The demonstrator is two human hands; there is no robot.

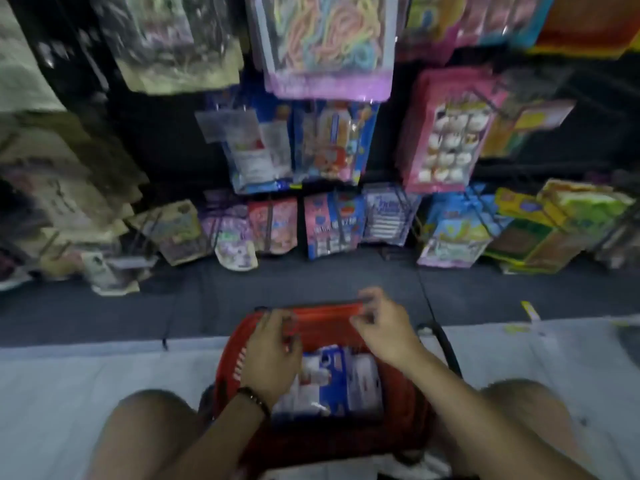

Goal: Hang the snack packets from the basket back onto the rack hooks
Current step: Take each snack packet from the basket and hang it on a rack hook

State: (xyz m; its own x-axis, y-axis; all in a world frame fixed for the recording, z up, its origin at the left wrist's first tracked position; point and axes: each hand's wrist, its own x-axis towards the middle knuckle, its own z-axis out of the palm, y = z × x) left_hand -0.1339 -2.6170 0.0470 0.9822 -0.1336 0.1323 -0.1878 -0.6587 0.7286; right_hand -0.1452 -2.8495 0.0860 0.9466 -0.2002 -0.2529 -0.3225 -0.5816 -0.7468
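Above the basket [227, 362], left hand [270, 351] and right hand [381, 327] curl; both seemingly pinch a red packet [325, 315].

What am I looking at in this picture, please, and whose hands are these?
No machine here: a person wears one camera on the head, looking forward and down at their own hands. The left hand, with a beaded bracelet at the wrist, and the right hand are both at the far edge of a red basket standing between the knees. Blur hides what the fingers grip. White and blue snack packets lie inside the basket. Ahead is the rack, with many coloured packets hanging on it.
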